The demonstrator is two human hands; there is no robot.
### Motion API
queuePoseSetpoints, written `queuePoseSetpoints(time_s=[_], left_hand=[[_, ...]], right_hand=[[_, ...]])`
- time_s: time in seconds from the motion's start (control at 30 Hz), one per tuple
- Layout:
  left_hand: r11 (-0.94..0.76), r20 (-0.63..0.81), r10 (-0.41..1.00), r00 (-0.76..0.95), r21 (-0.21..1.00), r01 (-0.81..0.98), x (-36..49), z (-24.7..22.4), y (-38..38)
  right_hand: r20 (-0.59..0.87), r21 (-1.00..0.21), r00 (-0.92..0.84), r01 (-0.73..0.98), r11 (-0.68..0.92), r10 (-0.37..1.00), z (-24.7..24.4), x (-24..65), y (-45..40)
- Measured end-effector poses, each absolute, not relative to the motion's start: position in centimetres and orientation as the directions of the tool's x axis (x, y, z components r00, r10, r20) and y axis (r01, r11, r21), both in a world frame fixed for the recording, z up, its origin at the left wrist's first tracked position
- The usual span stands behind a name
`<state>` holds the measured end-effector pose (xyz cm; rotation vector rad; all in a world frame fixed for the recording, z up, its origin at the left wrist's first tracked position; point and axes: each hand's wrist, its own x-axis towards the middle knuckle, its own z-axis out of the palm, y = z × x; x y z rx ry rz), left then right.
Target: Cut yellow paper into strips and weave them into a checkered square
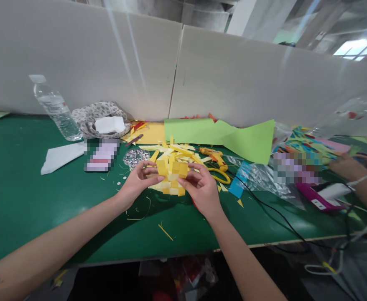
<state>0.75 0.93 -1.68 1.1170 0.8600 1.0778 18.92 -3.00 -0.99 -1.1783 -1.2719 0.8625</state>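
Between my two hands is a small woven piece of yellow paper strips (172, 187), in light and darker yellow squares, with some strip ends sticking up. My left hand (138, 182) pinches its left side between thumb and fingers. On the right side, my right hand (202, 188) grips it the same way. Just behind it lies a heap of loose yellow paper strips (183, 149). A yellow-orange glue gun (214, 157) rests right of the heap, near yellow scissor handles (223, 180). Left of the heap sits a clear bag of small black-and-white round pieces (136, 158).
At left stand a water bottle (58, 110), a spotted cloth bag (100, 109) and a phone (102, 155). Green paper (249, 142) leans along the partition. Rightward are blue paper (240, 179), a black cable (271, 207), a magenta power strip (318, 198) and another person's hand (348, 167).
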Motion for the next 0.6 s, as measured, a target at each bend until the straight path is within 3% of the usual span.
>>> queuePoseSetpoints(time_s=[0.23,0.4,0.6], left_hand=[[-0.146,0.148,0.948,0.281,0.989,-0.028,0.55,-1.34,0.80],[-0.233,0.187,0.935,0.302,0.965,0.124,0.04,-1.46,0.97],[-0.138,0.140,0.958,0.252,0.990,-0.024,-0.04,-1.08,1.10]], right_hand=[[0.276,-0.947,0.115,0.201,0.249,0.954,-1.21,19.10,-2.97],[0.283,-0.919,0.060,0.304,0.253,0.957,-0.87,19.07,-3.28],[0.303,-0.919,0.103,0.296,0.262,0.947,-0.95,19.24,-3.22]])
